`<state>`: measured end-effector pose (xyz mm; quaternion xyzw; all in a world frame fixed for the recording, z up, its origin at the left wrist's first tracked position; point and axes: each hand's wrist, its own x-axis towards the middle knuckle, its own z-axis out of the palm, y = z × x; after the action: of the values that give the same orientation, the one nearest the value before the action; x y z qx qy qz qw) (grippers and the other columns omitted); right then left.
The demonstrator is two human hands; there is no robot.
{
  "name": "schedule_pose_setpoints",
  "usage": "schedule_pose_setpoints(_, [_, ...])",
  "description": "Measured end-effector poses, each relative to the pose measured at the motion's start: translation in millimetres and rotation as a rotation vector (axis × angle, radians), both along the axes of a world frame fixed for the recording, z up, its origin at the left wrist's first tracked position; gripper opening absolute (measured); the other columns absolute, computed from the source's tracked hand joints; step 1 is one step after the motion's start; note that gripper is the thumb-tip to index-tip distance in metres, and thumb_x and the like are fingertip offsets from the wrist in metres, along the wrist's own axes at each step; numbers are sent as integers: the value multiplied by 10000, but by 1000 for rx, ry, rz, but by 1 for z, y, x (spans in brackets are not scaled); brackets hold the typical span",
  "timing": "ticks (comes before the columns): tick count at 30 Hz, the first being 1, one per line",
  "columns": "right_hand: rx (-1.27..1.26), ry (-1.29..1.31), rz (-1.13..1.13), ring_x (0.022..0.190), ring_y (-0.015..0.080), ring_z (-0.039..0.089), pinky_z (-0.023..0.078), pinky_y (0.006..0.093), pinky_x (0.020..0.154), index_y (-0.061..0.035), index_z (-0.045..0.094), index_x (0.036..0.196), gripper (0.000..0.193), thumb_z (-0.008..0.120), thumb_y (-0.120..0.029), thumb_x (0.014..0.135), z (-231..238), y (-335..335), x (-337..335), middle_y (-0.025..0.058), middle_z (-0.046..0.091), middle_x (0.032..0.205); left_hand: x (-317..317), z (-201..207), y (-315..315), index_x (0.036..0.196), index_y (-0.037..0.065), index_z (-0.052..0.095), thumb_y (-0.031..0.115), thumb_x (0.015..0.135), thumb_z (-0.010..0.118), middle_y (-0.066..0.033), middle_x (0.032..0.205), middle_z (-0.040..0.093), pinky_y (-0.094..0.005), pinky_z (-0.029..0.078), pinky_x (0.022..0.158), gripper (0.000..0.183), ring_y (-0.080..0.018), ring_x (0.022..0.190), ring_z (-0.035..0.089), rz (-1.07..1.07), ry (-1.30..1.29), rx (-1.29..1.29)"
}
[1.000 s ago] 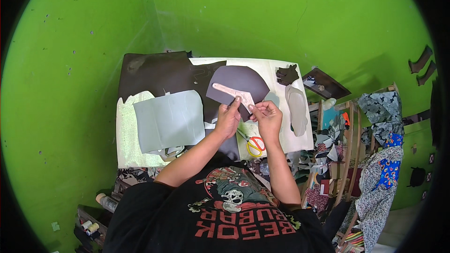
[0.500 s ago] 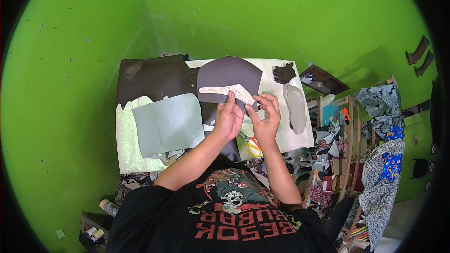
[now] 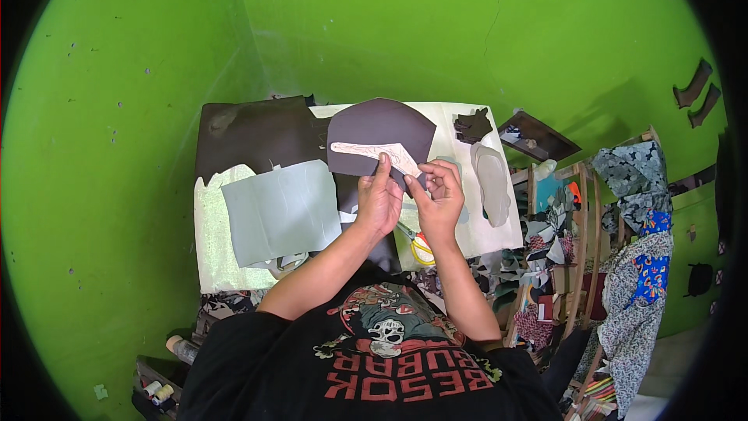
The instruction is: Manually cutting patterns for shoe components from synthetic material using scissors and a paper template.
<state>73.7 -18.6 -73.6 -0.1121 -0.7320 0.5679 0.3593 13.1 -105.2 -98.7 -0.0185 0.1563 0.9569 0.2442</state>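
Over the table I hold a dark purplish-brown sheet [image 3: 382,121] with a rounded top edge. A pale, bent pattern piece [image 3: 366,150] with a narrow left arm lies flat on its face, covered in fine pen lines. My left hand [image 3: 379,204] grips the sheet from below, its thumb pressing on the pattern near the bend. At the lower right corner, my right hand [image 3: 439,199] pinches the edge by the pattern's right end. Scissors [image 3: 421,249] with yellow-and-red handles lie below, between my forearms, blades partly hidden.
On the pale-covered table [image 3: 499,240] are a grey-green sheet [image 3: 284,214], a dark brown sheet [image 3: 249,136], dark cut pieces [image 3: 472,126] and grey sole-shaped pieces [image 3: 490,183]. A wooden rack [image 3: 584,226] with scraps and draped cloth [image 3: 635,265] stands right. Green walls [image 3: 374,31] enclose the table.
The whole view has shifted very slightly. Both hands keep their grip on the dark sheet and pattern piece, with hardly any movement.
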Motion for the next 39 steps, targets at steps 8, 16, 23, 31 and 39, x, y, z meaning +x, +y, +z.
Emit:
schedule_pose_setpoints(8, [-396, 100, 158, 876, 78, 564, 483, 204, 765, -21, 548, 1172, 439, 724, 120, 795, 8, 4, 0, 48, 563, 1072, -3, 18, 0, 1182, 42, 548, 244, 1005, 593, -63, 1168, 623, -324, 526, 935, 272, -164, 1073, 621, 55, 26, -49])
schedule_pose_setpoints(16, [-449, 12, 168, 875, 86, 613, 491, 198, 753, 10, 560, 1161, 381, 703, 110, 823, 1, 11, -3, 54, 619, 982, -4, 16, 3, 1144, 52, 568, 233, 996, 612, -53, 1131, 644, -285, 533, 892, 238, -141, 1044, 635, 53, -17, -86])
schedule_pose_setpoints(23, [-430, 12, 134, 866, 79, 614, 480, 190, 727, 11, 571, 1147, 339, 696, 92, 843, -2, 7, -5, 52, 630, 970, -5, 12, 5, 1118, 42, 588, 165, 995, 607, -57, 1104, 661, -280, 529, 889, 174, -136, 1034, 640, 68, 33, -81])
schedule_pose_setpoints(31, [-403, 10, 127, 845, 68, 606, 461, 177, 694, 0, 571, 1121, 304, 685, 88, 853, -4, 8, -9, 48, 624, 979, -7, 9, 5, 1162, 66, 584, 106, 982, 611, -51, 1149, 648, -297, 510, 941, 186, -146, 1062, 627, 93, 49, -91])
schedule_pose_setpoints(39, [-531, -5, 219, 890, 71, 606, 480, 195, 716, -1, 585, 1139, 289, 679, 51, 870, 3, 14, -7, 53, 637, 1010, -11, 12, 6, 1164, 58, 578, 76, 973, 615, -54, 1145, 643, -306, 498, 956, 195, -143, 1077, 612, 118, 60, -126])
